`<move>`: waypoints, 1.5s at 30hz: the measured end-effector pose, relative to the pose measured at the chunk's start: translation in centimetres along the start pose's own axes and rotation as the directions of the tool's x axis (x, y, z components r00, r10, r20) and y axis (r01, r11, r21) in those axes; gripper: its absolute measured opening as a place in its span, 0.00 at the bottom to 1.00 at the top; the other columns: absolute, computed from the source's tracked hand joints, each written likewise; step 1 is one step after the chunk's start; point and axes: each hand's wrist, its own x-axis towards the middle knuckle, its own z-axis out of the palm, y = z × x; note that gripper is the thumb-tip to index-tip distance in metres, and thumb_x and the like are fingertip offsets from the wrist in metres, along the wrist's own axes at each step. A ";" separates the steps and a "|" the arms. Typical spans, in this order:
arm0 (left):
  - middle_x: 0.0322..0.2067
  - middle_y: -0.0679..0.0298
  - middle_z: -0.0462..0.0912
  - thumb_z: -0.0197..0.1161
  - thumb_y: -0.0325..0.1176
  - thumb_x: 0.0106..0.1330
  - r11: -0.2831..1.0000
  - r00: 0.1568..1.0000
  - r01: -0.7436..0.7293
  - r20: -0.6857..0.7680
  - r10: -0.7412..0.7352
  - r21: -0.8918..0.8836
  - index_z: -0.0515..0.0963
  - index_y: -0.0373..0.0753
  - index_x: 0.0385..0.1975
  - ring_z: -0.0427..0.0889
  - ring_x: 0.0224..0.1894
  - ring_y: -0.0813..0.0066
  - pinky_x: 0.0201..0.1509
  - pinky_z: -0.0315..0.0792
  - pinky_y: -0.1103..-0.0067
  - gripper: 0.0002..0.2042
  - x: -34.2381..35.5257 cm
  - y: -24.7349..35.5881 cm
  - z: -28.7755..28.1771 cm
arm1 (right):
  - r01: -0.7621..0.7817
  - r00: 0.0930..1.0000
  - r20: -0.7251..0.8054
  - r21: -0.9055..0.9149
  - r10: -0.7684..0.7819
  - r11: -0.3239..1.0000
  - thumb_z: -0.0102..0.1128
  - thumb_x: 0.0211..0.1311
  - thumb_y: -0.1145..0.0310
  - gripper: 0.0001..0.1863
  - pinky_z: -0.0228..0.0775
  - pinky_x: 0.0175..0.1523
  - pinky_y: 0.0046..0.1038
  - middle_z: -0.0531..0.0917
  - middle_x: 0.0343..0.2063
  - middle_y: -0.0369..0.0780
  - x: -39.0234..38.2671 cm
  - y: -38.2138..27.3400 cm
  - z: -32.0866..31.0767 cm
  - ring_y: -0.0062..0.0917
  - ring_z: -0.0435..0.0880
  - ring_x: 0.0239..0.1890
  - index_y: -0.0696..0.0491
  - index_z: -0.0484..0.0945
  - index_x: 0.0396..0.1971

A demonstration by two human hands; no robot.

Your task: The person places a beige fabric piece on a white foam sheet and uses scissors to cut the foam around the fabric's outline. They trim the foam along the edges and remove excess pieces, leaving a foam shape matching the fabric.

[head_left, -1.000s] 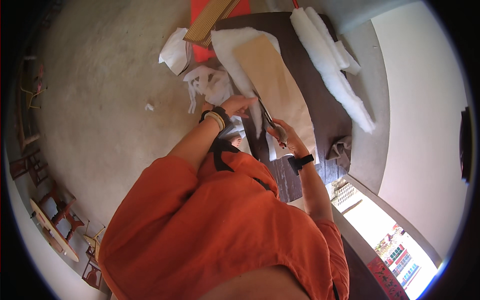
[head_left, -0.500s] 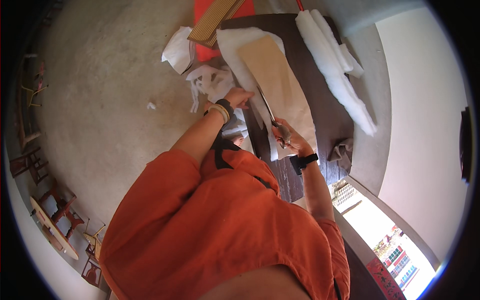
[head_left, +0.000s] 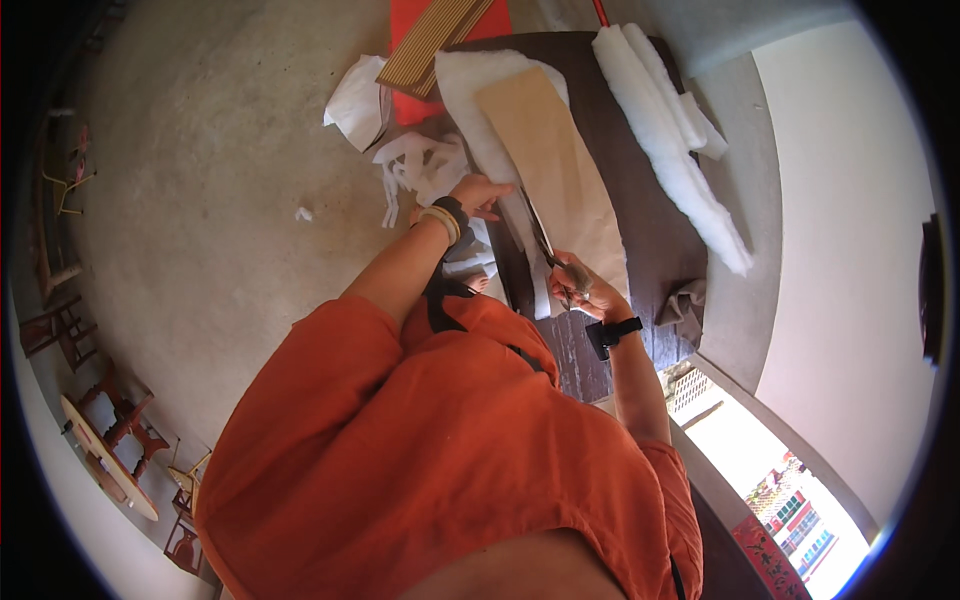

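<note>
A long brown paper sheet (head_left: 555,150) lies on a larger piece of fluffy white batting (head_left: 460,85), which shows along its left and far edges. Both rest on a dark wooden table (head_left: 650,215). My right hand (head_left: 592,290) is closed round the handles of a pair of scissors (head_left: 541,235); their blades point away from me along the paper's left edge. Just left of the blades, my left hand (head_left: 482,196) grips the batting's left edge, its fingertips partly hidden.
Rolled white batting (head_left: 670,135) lies along the table's right side. White scraps (head_left: 420,165) hang at the left, near a white bag (head_left: 358,105). Beyond are a slatted brown board (head_left: 430,45) and something red. A grey cloth (head_left: 684,303) sits at the near right corner.
My right hand and the scissors have drawn back slightly toward me and to the right along the paper's edge. My left hand stays nearly where it was, at the batting's edge.
</note>
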 end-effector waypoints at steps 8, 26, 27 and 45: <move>0.12 0.72 0.66 0.70 0.42 0.58 0.996 0.999 0.027 -0.036 -0.024 0.089 0.67 0.41 0.12 0.70 0.14 0.82 0.29 0.84 0.74 0.21 0.8 -0.2 -0.5 | 0.026 0.999 0.049 -0.030 -0.024 0.999 0.79 0.41 0.64 0.52 0.67 0.42 0.17 0.76 0.36 0.35 -0.7 -0.4 0.0 0.20 0.75 0.38 0.49 0.56 0.68; 0.13 0.70 0.67 0.74 0.39 0.52 0.984 0.988 0.061 0.129 -0.083 0.170 0.73 0.36 0.14 0.72 0.16 0.78 0.27 0.82 0.75 0.17 1.8 -0.1 -1.2 | 0.130 0.966 -0.177 -0.302 -0.190 0.945 0.60 0.64 0.67 0.28 0.57 0.25 0.11 0.75 0.29 0.27 4.0 -1.9 3.5 0.07 0.68 0.24 0.48 0.64 0.63; 0.13 0.70 0.67 0.74 0.39 0.53 0.981 0.989 0.060 0.122 -0.084 0.186 0.73 0.36 0.15 0.72 0.16 0.78 0.27 0.82 0.75 0.17 1.8 -0.1 -1.2 | 0.131 0.964 -0.178 -0.318 -0.195 0.939 0.59 0.64 0.67 0.28 0.57 0.24 0.12 0.76 0.30 0.28 3.9 -2.1 3.6 0.07 0.69 0.25 0.48 0.64 0.64; 0.11 0.72 0.66 0.72 0.41 0.55 0.970 0.988 0.044 0.134 -0.077 0.239 0.69 0.43 0.11 0.68 0.14 0.83 0.30 0.82 0.75 0.19 0.9 -0.1 -1.5 | 0.156 0.980 -0.087 -0.243 -0.182 0.957 0.59 0.65 0.72 0.28 0.63 0.30 0.11 0.80 0.41 0.35 5.4 -2.7 3.0 0.09 0.74 0.31 0.50 0.63 0.63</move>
